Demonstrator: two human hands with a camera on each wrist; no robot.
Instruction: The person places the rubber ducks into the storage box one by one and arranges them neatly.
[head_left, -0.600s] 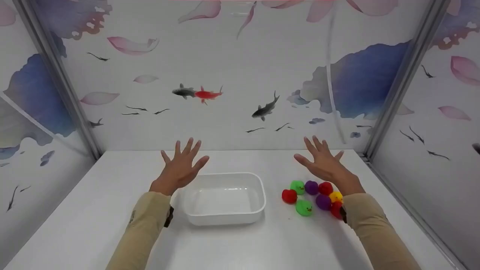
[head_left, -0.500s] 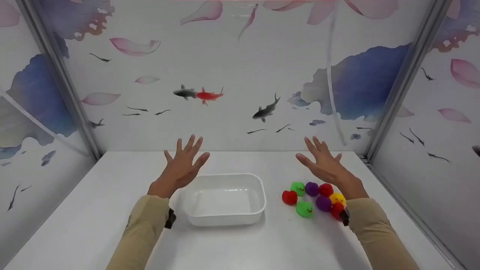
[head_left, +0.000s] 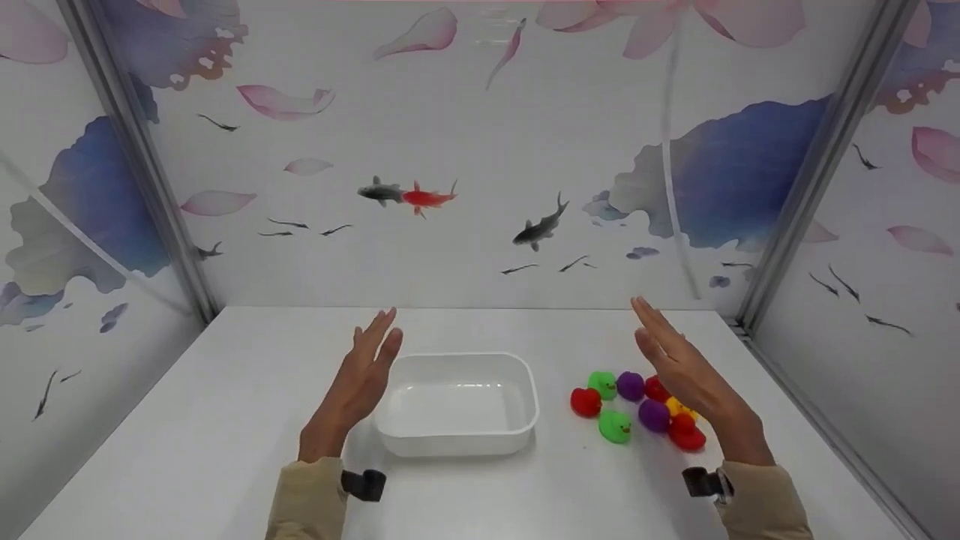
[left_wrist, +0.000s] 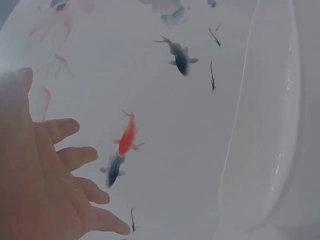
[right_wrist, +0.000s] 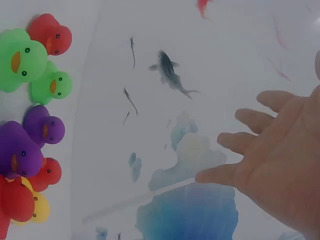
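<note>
My left hand (head_left: 358, 382) is raised at the left side of a white rectangular tub (head_left: 457, 446), palm turned inward and fingers straight, holding nothing. The tub has nothing in it. On the right, my right hand (head_left: 694, 375) is held up with straight fingers, overlapping part of a cluster of rubber ducks in the head view. Among them are a front green duck (head_left: 615, 426), a left red duck (head_left: 585, 402), a purple duck (head_left: 654, 415) and a yellow duck (right_wrist: 41, 207). In the right wrist view the ducks lie well apart from the right hand's spread fingers.
The tub and ducks stand on a white table (head_left: 300, 495). A back panel (head_left: 450, 270) printed with fish and petals rises at its far edge, with similar side panels and metal posts (head_left: 795, 202) at the corners. Dark wrist cameras (head_left: 365, 485) are strapped on both wrists.
Both hands have drawn back toward the body and turned from palms down with spread fingers to palms facing inward. The head view has shifted slightly. Tub and ducks stay in place.
</note>
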